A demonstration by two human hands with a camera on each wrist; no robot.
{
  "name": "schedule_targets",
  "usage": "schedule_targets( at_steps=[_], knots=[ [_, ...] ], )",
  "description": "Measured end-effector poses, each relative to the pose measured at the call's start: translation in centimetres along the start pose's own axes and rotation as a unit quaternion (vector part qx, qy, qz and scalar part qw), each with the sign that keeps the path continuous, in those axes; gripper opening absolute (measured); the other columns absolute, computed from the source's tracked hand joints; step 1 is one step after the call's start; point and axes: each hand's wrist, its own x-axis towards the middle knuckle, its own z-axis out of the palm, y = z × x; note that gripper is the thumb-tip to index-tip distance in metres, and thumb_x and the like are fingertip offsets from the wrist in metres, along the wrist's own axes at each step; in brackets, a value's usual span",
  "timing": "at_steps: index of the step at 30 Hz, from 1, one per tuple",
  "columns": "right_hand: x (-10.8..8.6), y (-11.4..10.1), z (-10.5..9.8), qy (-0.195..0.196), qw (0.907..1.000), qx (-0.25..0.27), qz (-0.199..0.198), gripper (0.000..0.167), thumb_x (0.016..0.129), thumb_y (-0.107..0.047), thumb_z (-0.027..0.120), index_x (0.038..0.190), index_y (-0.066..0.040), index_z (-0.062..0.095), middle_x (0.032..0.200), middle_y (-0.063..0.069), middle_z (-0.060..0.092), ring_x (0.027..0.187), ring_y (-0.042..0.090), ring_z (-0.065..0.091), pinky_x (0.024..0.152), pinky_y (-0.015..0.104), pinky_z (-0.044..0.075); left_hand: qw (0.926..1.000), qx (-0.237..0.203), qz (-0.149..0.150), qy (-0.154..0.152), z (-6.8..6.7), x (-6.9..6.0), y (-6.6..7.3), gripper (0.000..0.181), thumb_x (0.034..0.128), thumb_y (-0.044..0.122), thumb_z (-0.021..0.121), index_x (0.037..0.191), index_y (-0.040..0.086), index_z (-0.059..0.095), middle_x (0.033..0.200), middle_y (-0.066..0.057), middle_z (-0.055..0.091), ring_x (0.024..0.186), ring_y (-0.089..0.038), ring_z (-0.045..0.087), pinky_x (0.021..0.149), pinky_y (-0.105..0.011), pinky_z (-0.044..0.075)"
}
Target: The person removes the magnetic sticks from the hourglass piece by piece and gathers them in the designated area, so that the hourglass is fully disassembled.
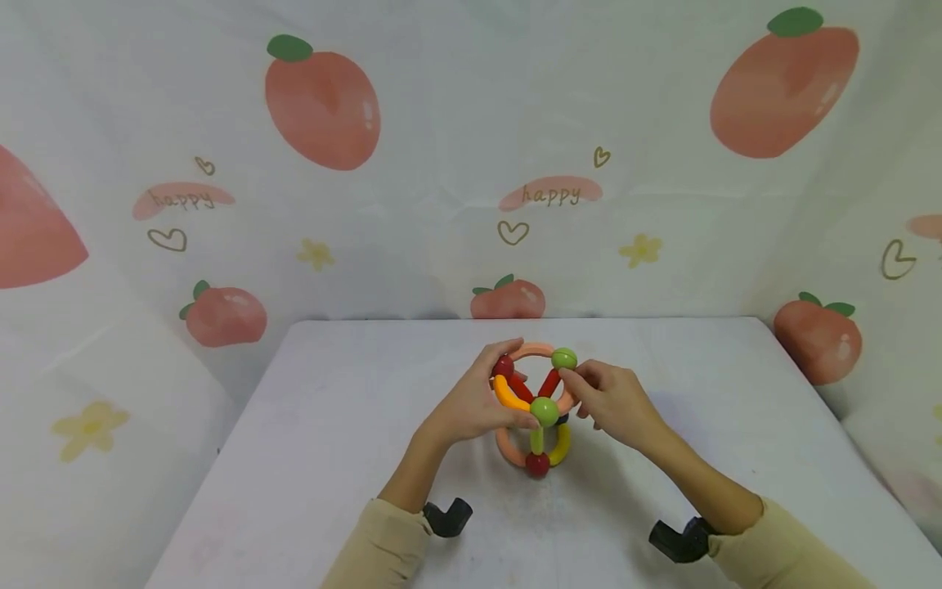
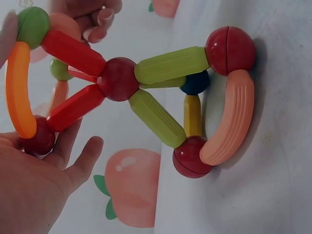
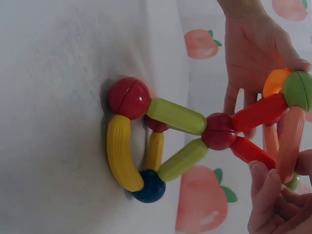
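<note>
A magnetic ball-and-rod toy stands on the table, with a red ball at its waist. Its lower ring has a pink curved rod, yellow curved rods and a dark blue ball; green straight rods lead up from it. Red straight rods reach the upper ring. My left hand holds that ring's left side, its thumb at the near green ball, its fingers by a red ball and the orange curved rod. My right hand pinches the right side, near a pink curved rod.
The white table runs back to a fruit-print cloth. Black wrist mounts sit at both sleeves.
</note>
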Motion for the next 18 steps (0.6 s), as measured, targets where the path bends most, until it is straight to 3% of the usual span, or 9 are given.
schedule_targets(
  at_steps=[7,12,18],
  knots=[
    [0.11,0.27,0.75,0.038,0.9991,0.018,0.009,0.036,0.102,-0.040,0.060,0.094,-0.006,0.066,0.072,0.007,0.065,0.059,0.017,0.059,0.050,0.027,0.053,1.0000,-0.007,0.001,0.003,0.06,-0.15,0.23,0.101,0.0746,0.033,0.092,0.156,0.031,0.033,0.143,0.006,0.048,0.120,-0.012,0.059,0.096,-0.027,0.058],
    [0.05,0.18,1.06,0.046,0.9981,0.027,0.030,0.035,0.102,-0.039,0.058,0.094,-0.006,0.065,0.075,0.011,0.065,0.061,0.020,0.058,0.052,0.028,0.052,1.0000,-0.005,0.003,0.003,0.10,-0.20,0.23,0.101,0.0743,0.033,0.092,0.156,0.029,0.033,0.140,0.006,0.050,0.120,-0.013,0.059,0.095,-0.026,0.058],
    [-0.39,-0.32,0.69,0.046,0.9959,0.062,0.046,0.037,0.103,-0.041,0.054,0.097,-0.005,0.061,0.071,0.005,0.062,0.061,0.025,0.058,0.051,0.029,0.051,0.9999,-0.009,0.006,0.002,0.15,-0.21,0.30,0.099,0.0753,0.031,0.091,0.155,0.030,0.033,0.142,0.005,0.049,0.119,-0.014,0.058,0.096,-0.028,0.058]
  ],
)
